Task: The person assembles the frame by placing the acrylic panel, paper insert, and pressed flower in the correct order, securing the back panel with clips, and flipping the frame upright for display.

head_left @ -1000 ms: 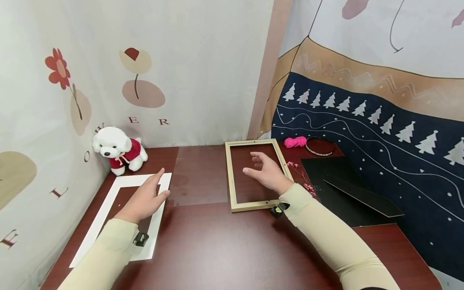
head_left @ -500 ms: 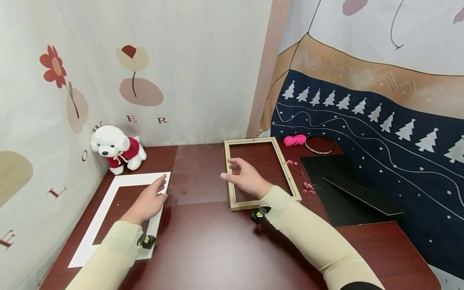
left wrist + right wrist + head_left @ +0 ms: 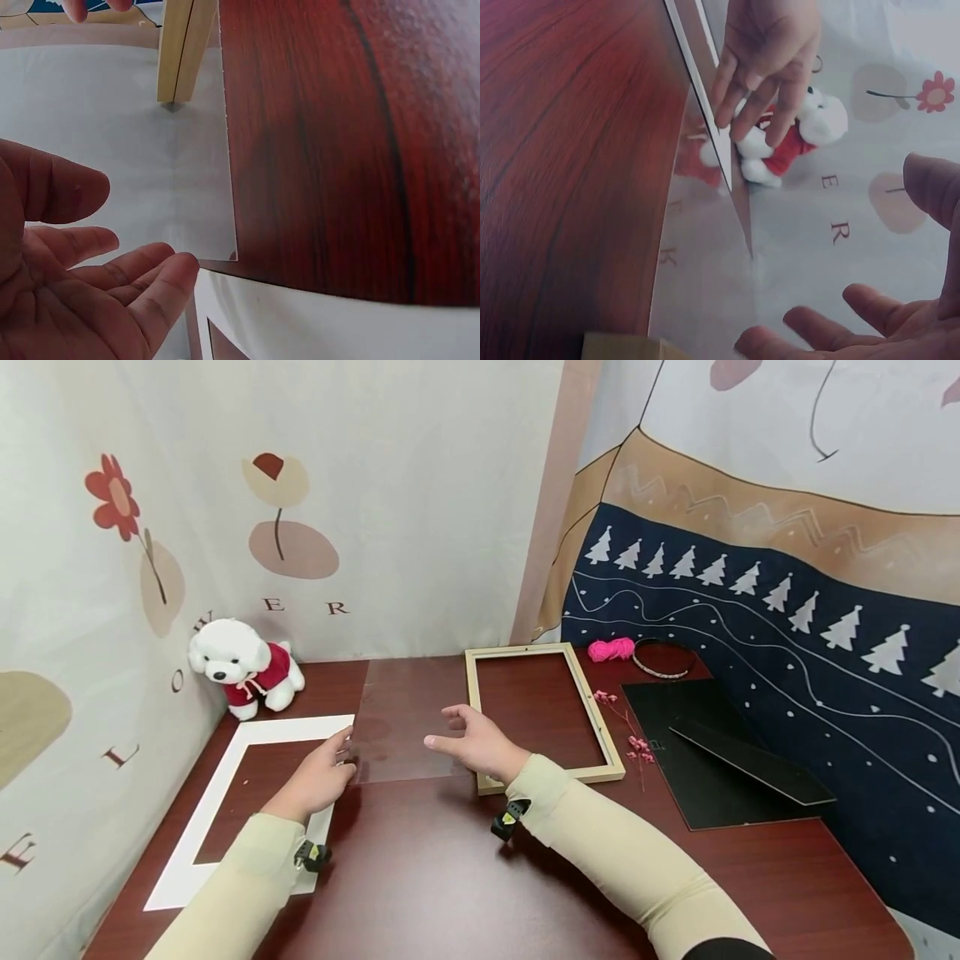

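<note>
You are working at a table [image 3: 420,877] on which a wooden frame [image 3: 591,710] is lying flat. Directly left of the frame, a clear sheet [image 3: 405,693] is lying on the table, its right edge meeting the frame's left side. Your right hand [image 3: 483,747] is hovering over the sheet and the frame's near left corner, partly covering that corner; its thumb and fingers are staying apart, so this grip is released and holding nothing. Your left hand [image 3: 318,777] is reaching across a white mat [image 3: 206,810], which is lying farther left of the frame, beyond the sheet. Its fingertips are pointing toward the sheet's left edge, and that grip is also released; you cannot tell here whether they are touching anything.

A plush dog [image 3: 276,668] in a red top is standing well left of the frame, behind the mat. Right of the frame, a pink sprig [image 3: 640,748] is lying just beside it, and a black board [image 3: 697,793] is lying beyond, with a black stand [image 3: 750,760] slanting up from it. Pink yarn [image 3: 611,649] and a thin hoop [image 3: 660,674] are resting near the frame's far right corner.
</note>
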`<state>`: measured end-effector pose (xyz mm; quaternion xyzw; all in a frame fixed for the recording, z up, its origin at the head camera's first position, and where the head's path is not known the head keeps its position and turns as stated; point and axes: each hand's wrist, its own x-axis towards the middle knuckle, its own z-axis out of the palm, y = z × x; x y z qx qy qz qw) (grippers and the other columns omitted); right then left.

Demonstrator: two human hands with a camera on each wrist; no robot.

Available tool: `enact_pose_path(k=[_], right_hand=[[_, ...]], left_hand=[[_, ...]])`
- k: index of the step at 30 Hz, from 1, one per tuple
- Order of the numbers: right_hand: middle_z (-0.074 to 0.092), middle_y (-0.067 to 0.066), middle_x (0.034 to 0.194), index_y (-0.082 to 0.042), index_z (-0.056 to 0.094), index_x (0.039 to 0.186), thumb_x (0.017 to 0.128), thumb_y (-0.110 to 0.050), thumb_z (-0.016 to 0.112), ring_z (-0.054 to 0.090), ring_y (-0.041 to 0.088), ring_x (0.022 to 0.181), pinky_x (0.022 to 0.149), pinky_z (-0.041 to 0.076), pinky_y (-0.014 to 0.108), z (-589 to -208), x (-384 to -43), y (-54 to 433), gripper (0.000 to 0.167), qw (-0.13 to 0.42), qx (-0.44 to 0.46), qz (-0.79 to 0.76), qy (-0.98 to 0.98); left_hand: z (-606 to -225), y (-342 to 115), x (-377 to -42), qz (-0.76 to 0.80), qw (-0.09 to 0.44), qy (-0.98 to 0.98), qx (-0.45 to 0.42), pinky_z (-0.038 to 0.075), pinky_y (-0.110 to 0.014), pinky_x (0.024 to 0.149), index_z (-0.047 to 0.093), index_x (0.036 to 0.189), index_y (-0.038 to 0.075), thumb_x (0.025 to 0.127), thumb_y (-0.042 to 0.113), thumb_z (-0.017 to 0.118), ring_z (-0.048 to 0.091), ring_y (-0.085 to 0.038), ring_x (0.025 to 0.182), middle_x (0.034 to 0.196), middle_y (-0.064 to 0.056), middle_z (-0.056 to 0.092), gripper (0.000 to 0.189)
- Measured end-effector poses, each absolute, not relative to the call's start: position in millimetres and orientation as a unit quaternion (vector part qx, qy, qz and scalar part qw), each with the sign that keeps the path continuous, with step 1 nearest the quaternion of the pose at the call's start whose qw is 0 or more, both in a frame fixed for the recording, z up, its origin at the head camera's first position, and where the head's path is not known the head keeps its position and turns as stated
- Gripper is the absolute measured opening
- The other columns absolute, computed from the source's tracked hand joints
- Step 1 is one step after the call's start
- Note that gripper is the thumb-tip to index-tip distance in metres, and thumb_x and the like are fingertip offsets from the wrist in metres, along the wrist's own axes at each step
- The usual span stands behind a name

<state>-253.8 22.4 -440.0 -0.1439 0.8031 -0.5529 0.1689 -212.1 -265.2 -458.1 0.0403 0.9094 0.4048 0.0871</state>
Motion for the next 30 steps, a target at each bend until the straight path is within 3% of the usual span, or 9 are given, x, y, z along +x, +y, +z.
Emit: enact_pose_path(k=[3,10,15,18,25,30], right_hand=[[0.049,0.027,0.155,-0.008,0.049,0.152,0.095,-0.037,0.079,0.067,0.037,0.121,0.088,0.061,0.044,-441,-253,15,0.071,0.172,-0.136,-0.554,0.803],[0.046,0.029,0.155,-0.006,0.048,0.152,0.095,-0.039,0.079,0.059,0.041,0.131,0.103,0.054,0.05,-440,-254,3,0.073,0.173,-0.114,-0.549,0.81],[0.048,0.027,0.154,-0.004,0.047,0.153,0.093,-0.04,0.08,0.06,0.033,0.124,0.108,0.049,0.051,-444,-258,0,0.078,0.164,-0.092,-0.548,0.815],[0.052,0.025,0.152,-0.003,0.047,0.153,0.093,-0.04,0.081,0.061,0.024,0.11,0.103,0.05,0.046,-445,-258,-1,0.079,0.163,-0.082,-0.55,0.815],[0.06,0.018,0.125,-0.004,0.045,0.153,0.093,-0.039,0.082,0.048,0.016,0.065,0.072,0.045,0.034,-443,-262,-1,0.08,0.184,-0.066,-0.573,0.796],[0.05,0.024,0.149,-0.002,0.043,0.155,0.093,-0.038,0.082,0.056,0.021,0.074,0.076,0.048,0.035,-444,-264,0,0.081,0.193,-0.069,-0.579,0.79]], left_hand=[[-459,-265,-213,0.404,0.091,0.909,0.039,0.04,-0.064,0.115,0.018,0.164,-0.01,0.099,0.001,0.049,0.042,-0.055,0.145,0.159,-0.041,0.033,0.073],[-459,-262,-216,0.397,0.094,0.913,0.026,0.042,-0.063,0.114,0.019,0.164,-0.01,0.095,0.003,0.05,0.044,-0.055,0.144,0.157,-0.041,0.036,0.077],[-458,-259,-218,0.4,0.096,0.911,0.02,0.041,-0.062,0.116,0.02,0.164,-0.009,0.095,0.004,0.049,0.042,-0.054,0.145,0.159,-0.039,0.037,0.076],[-458,-260,-220,0.398,0.093,0.913,0.017,0.041,-0.061,0.116,0.021,0.163,-0.011,0.094,0.004,0.049,0.044,-0.053,0.144,0.157,-0.039,0.04,0.075],[-456,-261,-229,0.414,0.103,0.904,-0.022,0.044,-0.061,0.111,0.022,0.163,-0.009,0.098,0.007,0.046,0.047,-0.051,0.141,0.152,-0.039,0.045,0.07],[-455,-263,-236,0.446,0.092,0.889,-0.05,0.053,-0.045,0.097,0.026,0.159,-0.015,0.099,0.005,0.042,0.057,-0.043,0.127,0.147,-0.039,0.05,0.065]])
